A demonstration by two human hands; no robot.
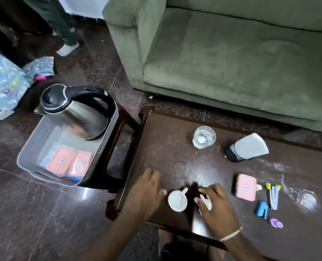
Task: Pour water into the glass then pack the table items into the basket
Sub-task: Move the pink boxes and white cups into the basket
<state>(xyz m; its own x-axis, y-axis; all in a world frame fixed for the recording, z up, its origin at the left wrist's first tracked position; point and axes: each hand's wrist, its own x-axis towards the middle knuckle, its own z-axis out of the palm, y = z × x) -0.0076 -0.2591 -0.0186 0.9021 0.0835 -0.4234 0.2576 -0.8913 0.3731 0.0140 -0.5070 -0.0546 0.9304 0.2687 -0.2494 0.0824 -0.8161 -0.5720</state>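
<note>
On the dark table (165, 151) a glass (204, 136) with water in it stands towards the far side. A small white cup (177, 201) sits near the front edge. My left hand (148, 191) hovers just left of the cup, fingers spread, holding nothing. My right hand (215, 206) lies to the cup's right, its fingers curled on a small white object (207, 204) that it mostly hides. The grey basket (25, 153) rests on a dark stool at the left and holds a steel kettle (75, 112) and two pink boxes (62, 161).
Further right on the table lie a black-and-grey pouch (247, 147), a pink box (246, 187), pens (273, 196), a blue stapler (261, 209), a purple item (276, 223) and a clear wrapper (307, 201). A green sofa (231, 53) stands behind. A person's legs (66, 34) are at the top left.
</note>
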